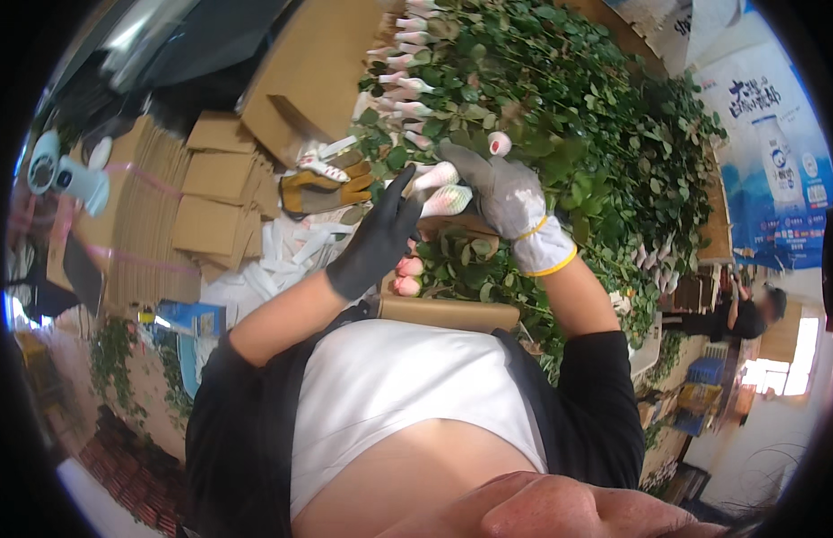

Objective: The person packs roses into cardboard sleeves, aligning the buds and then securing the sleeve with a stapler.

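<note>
My left hand [378,240], in a black glove, is beside the narrow ends of two rosebuds in white foam net sleeves [446,201]. Its fingers are stretched out and apart, with nothing plainly held between them. My right hand [509,199], in a grey-and-white work glove with a yellow cuff edge, curves around the stem side of these netted rosebuds; its fingers partly hide the stems. Just above that hand shows the end of another sleeved rosebud [499,143]. Below the hands are bare pink roses [407,276] with green leaves.
A large heap of leafy rose stems [560,90] covers the far and right side, with a row of netted buds [412,85] along its left edge. At left are a yellow-and-black glove [322,190], loose white sleeves [291,260] and stacked cardboard [143,206]. Another person [748,309] stands far right.
</note>
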Motion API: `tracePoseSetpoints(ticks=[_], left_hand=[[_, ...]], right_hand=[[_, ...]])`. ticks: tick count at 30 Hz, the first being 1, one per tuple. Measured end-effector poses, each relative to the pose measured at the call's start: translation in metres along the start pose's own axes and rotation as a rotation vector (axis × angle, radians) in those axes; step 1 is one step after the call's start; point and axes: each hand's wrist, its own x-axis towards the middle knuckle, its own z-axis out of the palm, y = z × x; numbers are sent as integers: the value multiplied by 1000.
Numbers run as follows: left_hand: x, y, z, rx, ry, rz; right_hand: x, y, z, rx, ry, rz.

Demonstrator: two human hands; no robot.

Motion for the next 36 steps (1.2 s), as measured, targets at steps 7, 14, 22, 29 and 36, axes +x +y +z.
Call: tracePoseSetpoints(ticks=[7, 14, 22, 29, 36], left_hand=[[4, -37, -5, -53, 310, 245], [-81, -10, -117, 1507, 143, -79], [3, -84, -34, 695, -282, 571], [4, -137, -21, 607, -292, 444], [1, -157, -33, 443, -305, 320]], right_hand=[[11, -38, -3, -111, -52, -93], [-7, 19, -23, 1007, 159, 189], [16, 24, -47, 420, 34, -83], [21, 50, -148, 330, 309, 378], [1, 84, -234, 519, 892, 524]])
